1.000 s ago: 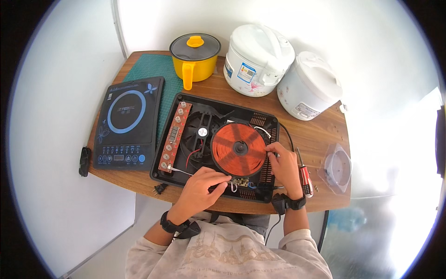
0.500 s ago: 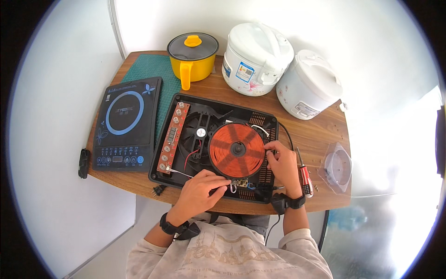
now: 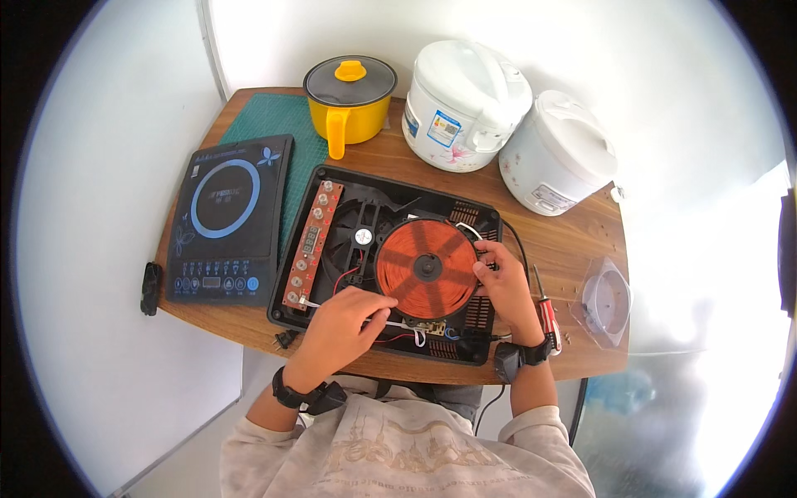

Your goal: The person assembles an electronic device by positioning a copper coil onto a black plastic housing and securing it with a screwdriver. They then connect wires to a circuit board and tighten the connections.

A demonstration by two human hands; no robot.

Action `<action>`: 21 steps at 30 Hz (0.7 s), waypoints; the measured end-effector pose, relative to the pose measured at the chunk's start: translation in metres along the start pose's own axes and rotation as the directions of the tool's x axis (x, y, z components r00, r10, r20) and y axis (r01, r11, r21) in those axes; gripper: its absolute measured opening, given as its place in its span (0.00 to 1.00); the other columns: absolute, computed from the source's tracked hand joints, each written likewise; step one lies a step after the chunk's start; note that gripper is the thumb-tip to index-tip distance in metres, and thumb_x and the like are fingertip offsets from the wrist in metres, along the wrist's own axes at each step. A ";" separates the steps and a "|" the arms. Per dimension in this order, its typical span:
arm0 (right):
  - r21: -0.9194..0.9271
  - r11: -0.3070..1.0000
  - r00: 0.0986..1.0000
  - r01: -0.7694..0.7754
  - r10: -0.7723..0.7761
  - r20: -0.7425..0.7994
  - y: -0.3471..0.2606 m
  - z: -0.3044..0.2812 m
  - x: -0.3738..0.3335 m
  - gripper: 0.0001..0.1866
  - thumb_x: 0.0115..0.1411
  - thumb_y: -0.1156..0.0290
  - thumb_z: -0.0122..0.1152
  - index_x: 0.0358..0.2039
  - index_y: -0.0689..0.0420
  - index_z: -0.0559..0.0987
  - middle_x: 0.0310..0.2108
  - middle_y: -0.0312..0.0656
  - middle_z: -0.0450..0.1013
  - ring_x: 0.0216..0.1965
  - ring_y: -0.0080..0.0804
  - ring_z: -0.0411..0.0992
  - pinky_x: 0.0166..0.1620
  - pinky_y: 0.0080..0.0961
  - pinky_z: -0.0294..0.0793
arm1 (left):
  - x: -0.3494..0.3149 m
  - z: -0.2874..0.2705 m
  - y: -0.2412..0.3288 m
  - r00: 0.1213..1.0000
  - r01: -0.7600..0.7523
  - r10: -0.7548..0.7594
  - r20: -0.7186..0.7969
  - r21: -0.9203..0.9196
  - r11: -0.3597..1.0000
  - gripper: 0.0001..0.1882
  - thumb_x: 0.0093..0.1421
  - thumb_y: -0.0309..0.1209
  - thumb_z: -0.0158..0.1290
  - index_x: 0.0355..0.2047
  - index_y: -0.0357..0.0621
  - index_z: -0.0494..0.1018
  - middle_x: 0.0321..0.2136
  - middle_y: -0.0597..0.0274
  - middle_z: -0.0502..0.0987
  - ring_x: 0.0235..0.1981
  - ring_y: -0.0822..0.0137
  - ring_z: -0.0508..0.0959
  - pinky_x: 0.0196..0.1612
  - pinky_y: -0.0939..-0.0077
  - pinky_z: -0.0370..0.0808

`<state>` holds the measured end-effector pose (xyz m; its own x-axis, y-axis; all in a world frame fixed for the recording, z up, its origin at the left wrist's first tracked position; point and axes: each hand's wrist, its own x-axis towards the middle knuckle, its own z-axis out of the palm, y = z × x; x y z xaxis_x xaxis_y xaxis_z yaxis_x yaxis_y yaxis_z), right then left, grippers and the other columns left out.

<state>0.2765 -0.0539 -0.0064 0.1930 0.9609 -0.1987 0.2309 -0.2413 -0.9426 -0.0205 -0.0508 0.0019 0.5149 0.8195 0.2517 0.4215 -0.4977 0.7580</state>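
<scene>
An opened induction cooker base [image 3: 448, 353], a black tray, lies before me. A round copper induction coil [image 3: 403, 290] sits in it, dark bars crossing its reddish winding. My left hand [image 3: 342, 328] has its fingertips and thumb at the coil's lower left rim. The coil's right rim is between the thumb and fingers of my right hand [image 3: 506, 286]; part of that grip is hidden. Left of the coil are a black fan [image 3: 363, 236] and a long brown circuit board [image 3: 310, 245] with a small display. White and red wires run beneath my left hand.
A black glass cooktop panel [image 3: 222, 220] lies at the left on a green mat [image 3: 270, 112]. Behind stand a yellow lidded pot [image 3: 357, 120] and two white rice cookers [image 3: 465, 100]. To the right are a red-handled screwdriver [image 3: 548, 319], loose screws and a clear plastic dish [image 3: 606, 300].
My left hand has shifted left and up along the coil's lower rim, uncovering a red wire. My right hand has moved slightly up the right rim. The coil stays in place.
</scene>
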 end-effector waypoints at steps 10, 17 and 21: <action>0.178 0.984 0.997 -0.015 0.001 0.078 0.002 -0.015 0.018 0.18 0.70 0.76 0.57 0.59 0.59 0.76 0.43 0.33 0.75 0.41 0.19 0.74 0.38 0.18 0.78 | 0.009 0.000 -0.007 0.999 0.040 -0.038 -0.039 0.064 0.997 0.15 0.61 0.27 0.62 0.49 0.44 0.78 0.45 0.56 0.80 0.48 0.51 0.78 0.52 0.60 0.76; 0.230 0.971 0.985 -0.071 0.031 0.172 0.001 -0.016 0.029 0.17 0.71 0.74 0.56 0.60 0.59 0.76 0.46 0.33 0.76 0.43 0.18 0.74 0.41 0.16 0.77 | 0.006 0.007 -0.013 0.996 0.014 -0.007 -0.084 0.091 0.996 0.18 0.58 0.30 0.65 0.49 0.46 0.77 0.42 0.59 0.79 0.46 0.53 0.77 0.49 0.61 0.76; 0.046 0.997 0.988 0.056 -0.062 0.143 -0.002 -0.012 0.034 0.17 0.71 0.75 0.56 0.59 0.59 0.76 0.44 0.37 0.78 0.42 0.21 0.75 0.41 0.22 0.77 | 0.004 0.010 -0.018 0.998 0.008 -0.003 -0.057 0.095 0.995 0.15 0.58 0.31 0.66 0.46 0.48 0.80 0.39 0.62 0.80 0.44 0.56 0.77 0.48 0.63 0.77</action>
<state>0.2943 -0.0222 -0.0081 0.0398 0.9835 -0.1766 0.1976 -0.1810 -0.9634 -0.0190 -0.0410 -0.0169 0.4705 0.8358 0.2830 0.4946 -0.5154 0.6999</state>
